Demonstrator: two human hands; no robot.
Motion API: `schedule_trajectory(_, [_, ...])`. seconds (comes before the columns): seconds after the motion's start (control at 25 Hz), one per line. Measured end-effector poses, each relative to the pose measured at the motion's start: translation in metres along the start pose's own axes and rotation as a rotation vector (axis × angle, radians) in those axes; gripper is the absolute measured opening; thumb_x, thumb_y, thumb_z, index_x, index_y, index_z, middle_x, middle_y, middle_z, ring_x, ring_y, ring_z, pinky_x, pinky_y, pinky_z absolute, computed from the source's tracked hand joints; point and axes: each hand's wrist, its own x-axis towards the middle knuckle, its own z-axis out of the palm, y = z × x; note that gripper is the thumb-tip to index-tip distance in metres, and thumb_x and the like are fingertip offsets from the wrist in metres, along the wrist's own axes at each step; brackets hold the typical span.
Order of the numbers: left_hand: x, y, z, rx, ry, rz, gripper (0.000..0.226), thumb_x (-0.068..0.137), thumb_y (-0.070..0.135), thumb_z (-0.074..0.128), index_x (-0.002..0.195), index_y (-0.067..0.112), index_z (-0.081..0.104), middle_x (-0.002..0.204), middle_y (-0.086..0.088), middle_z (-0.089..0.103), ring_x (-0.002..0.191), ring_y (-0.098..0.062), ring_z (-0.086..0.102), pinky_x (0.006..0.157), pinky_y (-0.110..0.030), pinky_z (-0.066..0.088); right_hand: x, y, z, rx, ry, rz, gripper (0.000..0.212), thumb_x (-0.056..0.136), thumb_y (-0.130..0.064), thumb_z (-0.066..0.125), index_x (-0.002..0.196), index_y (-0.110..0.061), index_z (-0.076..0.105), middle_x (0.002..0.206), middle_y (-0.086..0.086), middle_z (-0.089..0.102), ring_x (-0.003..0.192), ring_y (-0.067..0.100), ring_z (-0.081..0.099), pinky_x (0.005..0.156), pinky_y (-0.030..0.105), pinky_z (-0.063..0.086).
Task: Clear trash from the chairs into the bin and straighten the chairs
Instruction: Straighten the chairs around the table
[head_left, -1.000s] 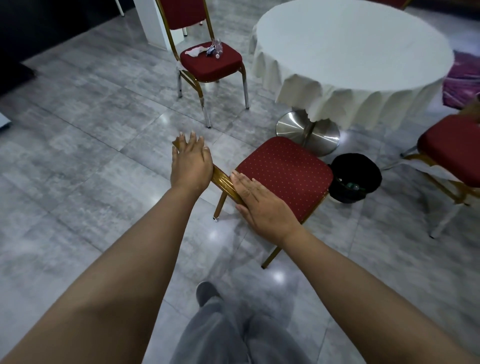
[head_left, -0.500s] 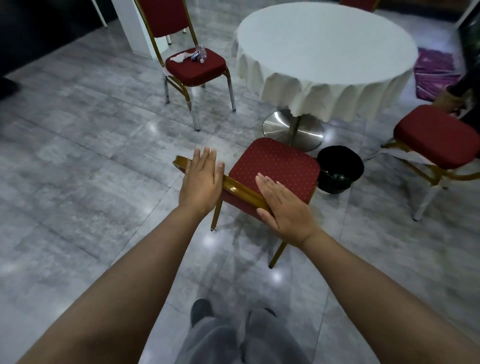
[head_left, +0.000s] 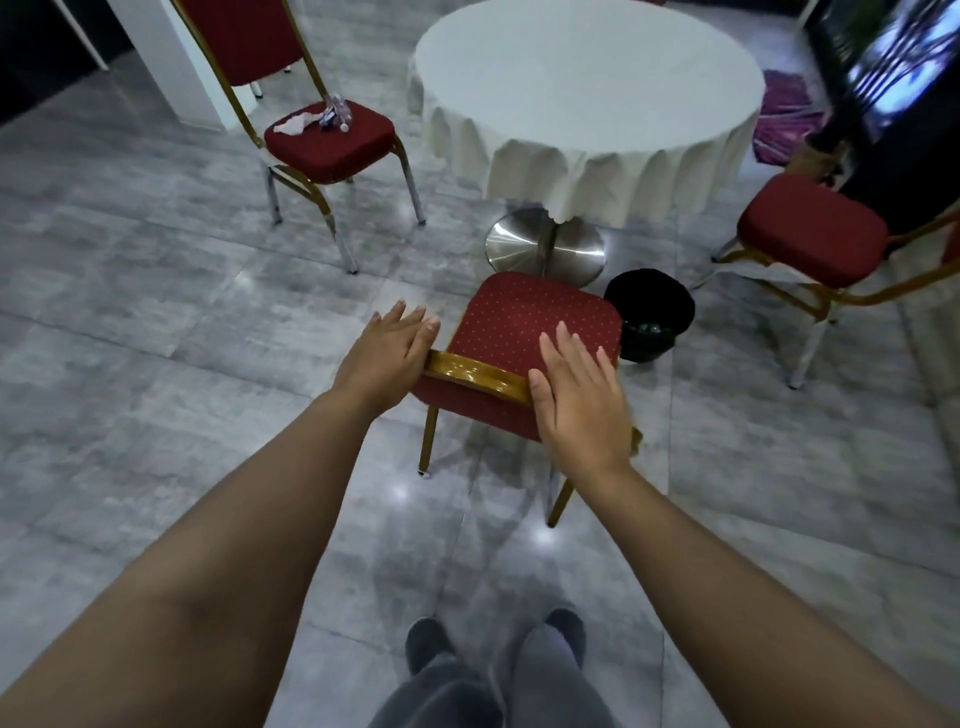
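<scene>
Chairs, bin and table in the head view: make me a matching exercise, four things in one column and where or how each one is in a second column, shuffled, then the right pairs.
Things
1. near chair
2. far chair
3. black bin
4. round table

States
A. covered with a white cloth
B. on the floor beside the near chair's seat
C. both hands on its gold back rail
D. trash lying on its seat

Pairs: 1-C, 2-D, 3-B, 4-A

Both hands (head_left: 387, 353) (head_left: 579, 395) extended forward, fingers straight.
</scene>
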Motion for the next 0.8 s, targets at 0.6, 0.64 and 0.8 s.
schedule_trajectory(0.6, [-0.030, 0.047, 0.030, 0.124, 0.176, -0.129, 0.066, 0.094, 0.042, 0.008, 0.094, 0.016, 0.068, 0.092, -0.003, 0.070, 0.084, -0.023, 0.062, 0.071, -0.035, 0.046, 0.006, 0.057, -0.020, 0.010, -0.006, -0.101, 0.062, 0.099, -0.043, 0.019, 0.140, -0.011, 0.052, 0.142, 0.009, 0.055, 0.134, 0.025, 0.049, 0.114, 0.038, 0.032])
schedule_trajectory(0.64, [-0.033, 0.055, 0.035, 0.120, 0.189, -0.138, 0.062, 0.096, 0.041, 0.010, 0.089, 0.016, 0.066, 0.088, -0.004, 0.070, 0.080, -0.023, 0.061, 0.068, -0.035, 0.044, 0.008, 0.065, -0.023, 0.005, -0.017, -0.106, 0.064, 0.098, -0.044, 0.017, 0.140, -0.010, 0.052, 0.140, 0.010, 0.057, 0.132, 0.026, 0.050, 0.114, 0.039, 0.032])
schedule_trajectory(0.8, [-0.035, 0.069, 0.050, 0.017, 0.252, -0.148, 0.056, 0.102, 0.032, 0.018, 0.119, 0.010, 0.067, 0.120, -0.010, 0.069, 0.112, -0.024, 0.061, 0.099, -0.038, 0.043, 0.011, 0.079, -0.026, 0.009, -0.017, -0.121, 0.064, 0.098, -0.046, 0.016, 0.136, -0.012, 0.056, 0.138, 0.008, 0.059, 0.129, 0.024, 0.053, 0.112, 0.040, 0.034])
